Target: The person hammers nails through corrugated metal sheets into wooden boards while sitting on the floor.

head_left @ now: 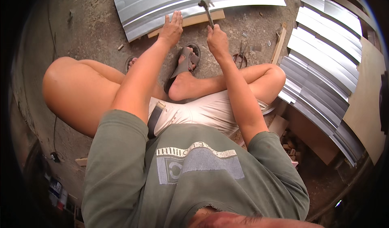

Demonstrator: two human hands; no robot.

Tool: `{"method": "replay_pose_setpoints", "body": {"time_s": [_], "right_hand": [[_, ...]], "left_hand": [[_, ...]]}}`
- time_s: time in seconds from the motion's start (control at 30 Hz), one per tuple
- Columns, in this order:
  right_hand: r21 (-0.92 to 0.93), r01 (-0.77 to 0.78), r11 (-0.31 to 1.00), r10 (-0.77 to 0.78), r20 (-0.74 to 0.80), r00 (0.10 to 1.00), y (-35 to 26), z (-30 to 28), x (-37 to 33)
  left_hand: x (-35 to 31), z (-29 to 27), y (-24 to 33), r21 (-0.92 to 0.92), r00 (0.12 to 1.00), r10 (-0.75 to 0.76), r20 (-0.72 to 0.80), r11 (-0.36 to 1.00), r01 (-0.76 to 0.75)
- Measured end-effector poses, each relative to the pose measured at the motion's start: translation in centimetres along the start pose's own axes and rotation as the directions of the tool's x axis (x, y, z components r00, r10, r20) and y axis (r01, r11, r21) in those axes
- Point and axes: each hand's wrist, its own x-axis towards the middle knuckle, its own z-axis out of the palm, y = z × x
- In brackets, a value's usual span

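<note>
A ribbed silver metal sheet (162, 3) lies across the ground ahead of me, with a wooden board (202, 19) showing under its near edge. My left hand (172, 28) rests on that near edge, palm down, fingers stretched out over the metal. Gripped in my right hand (218, 40) is a claw hammer (208, 12), its dark handle pointing up and away. The hammer's head appears over the sheet near its edge; whether it touches the metal I cannot tell.
Several silver metal sheets (324, 57) are stacked at the right, beside a tan panel (366, 94). A wooden strip (279, 43) and a pair of pliers or snips (241, 59) lie near my right knee. My sandalled foot (186, 65) is between my arms. A cable (54, 45) runs along the left.
</note>
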Motion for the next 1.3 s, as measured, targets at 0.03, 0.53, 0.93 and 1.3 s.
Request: {"method": "replay_pose_setpoints", "body": {"time_s": [0.03, 0.53, 0.93, 1.3], "right_hand": [[0.015, -0.015, 1.0, 0.015, -0.015, 1.0, 0.4, 0.0, -0.3], [0.016, 0.008, 1.0, -0.01, 0.124, 0.992, 2.8, 2.6, 0.4], [0.845, -0.524, 0.103, 0.533, 0.398, 0.747, 7.8, 0.6, -0.4], [0.711, -0.7, 0.068, 0.365, 0.635, 0.681, 5.4, 3.0, -1.7]], "left_hand": [[0.5, -0.5, 0.0, 0.008, 1.0, 0.003, -0.014, 1.0, -0.003], [1.1, -0.9, -0.3, -0.08, 0.999, -0.046, 0.013, 0.996, 0.047], [-2.1, 1.1, -9.3, -0.544, 0.253, -0.897, 0.362, 0.017, 0.839], [-4.3, 6.5, -12.2, -0.662, 0.166, -0.688, 0.706, -0.559, 0.499]]}}
